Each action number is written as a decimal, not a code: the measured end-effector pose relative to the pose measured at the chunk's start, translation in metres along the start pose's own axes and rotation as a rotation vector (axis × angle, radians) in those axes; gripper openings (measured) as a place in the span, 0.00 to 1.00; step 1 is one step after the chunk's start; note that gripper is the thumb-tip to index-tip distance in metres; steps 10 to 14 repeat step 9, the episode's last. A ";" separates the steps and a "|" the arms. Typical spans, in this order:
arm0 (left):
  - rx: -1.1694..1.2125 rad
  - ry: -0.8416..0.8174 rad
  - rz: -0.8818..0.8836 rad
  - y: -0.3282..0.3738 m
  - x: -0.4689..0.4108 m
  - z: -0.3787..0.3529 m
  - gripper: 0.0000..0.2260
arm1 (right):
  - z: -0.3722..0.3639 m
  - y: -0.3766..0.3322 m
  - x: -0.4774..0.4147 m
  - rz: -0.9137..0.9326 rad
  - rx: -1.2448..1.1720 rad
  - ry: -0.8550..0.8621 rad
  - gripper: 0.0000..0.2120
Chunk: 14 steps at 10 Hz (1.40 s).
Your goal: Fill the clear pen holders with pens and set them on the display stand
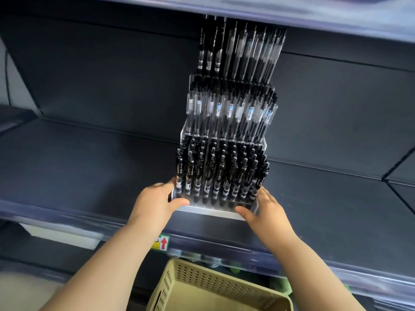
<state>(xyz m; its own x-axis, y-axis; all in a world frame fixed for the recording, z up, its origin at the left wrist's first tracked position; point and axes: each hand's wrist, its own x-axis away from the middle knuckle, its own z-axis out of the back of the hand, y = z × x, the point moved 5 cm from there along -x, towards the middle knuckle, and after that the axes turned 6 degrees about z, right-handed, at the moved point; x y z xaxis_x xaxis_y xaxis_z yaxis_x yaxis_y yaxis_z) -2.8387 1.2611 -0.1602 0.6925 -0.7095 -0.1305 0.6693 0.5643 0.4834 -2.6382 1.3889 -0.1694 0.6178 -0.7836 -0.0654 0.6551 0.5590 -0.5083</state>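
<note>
A dark shelf [89,167] carries a tiered display stand [224,136] of black pens [233,50], the top row reaching the shelf above [336,16]. A beige basket [213,286] sits below. The left hand [155,203] and right hand [267,209] grip the full clear pen holder [211,209], apparently at the stand's foot.

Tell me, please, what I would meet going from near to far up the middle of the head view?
Beige basket → red-arrow label → front pen holder, gripped at its ends by the left hand and right hand → middle row of clear pens → back row of tall pens.
</note>
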 end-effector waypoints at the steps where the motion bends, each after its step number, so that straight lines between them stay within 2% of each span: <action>1: 0.010 -0.005 -0.011 -0.002 0.000 0.000 0.23 | 0.005 0.001 0.006 -0.016 -0.008 -0.030 0.33; 5: 0.042 -0.057 -0.050 -0.005 0.000 0.002 0.23 | 0.001 -0.002 0.012 -0.051 -0.079 -0.017 0.28; 7: 0.114 -0.063 -0.014 -0.016 0.000 0.008 0.22 | -0.003 -0.015 0.013 -0.013 -0.063 -0.014 0.26; 9: -0.001 -0.130 0.004 -0.025 0.008 0.004 0.25 | 0.000 -0.007 0.014 0.022 0.011 -0.048 0.28; 14: -0.001 -0.130 0.004 -0.025 0.008 0.004 0.25 | 0.000 -0.007 0.014 0.022 0.011 -0.048 0.28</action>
